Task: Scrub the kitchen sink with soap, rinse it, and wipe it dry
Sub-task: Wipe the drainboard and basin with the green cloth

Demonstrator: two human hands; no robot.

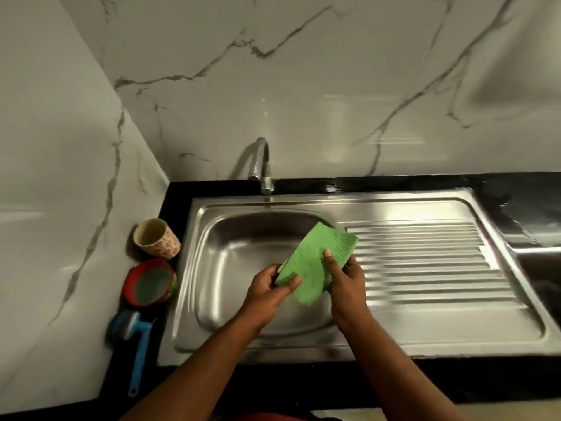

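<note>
1. Step, by my judgement: readying the green cloth (315, 262) to wipe the sink (230, 268); next, press it flat into the basin below my hands.
2. Left hand (267, 290) pinches the cloth's near corner.
3. Right hand (346, 278) grips its right side, forefinger laid across it.

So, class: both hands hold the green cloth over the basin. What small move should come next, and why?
Probably lower the green cloth onto the sink wall and start wiping: both the left hand and right hand grip it above the basin, and the tap shows no water running.
</note>
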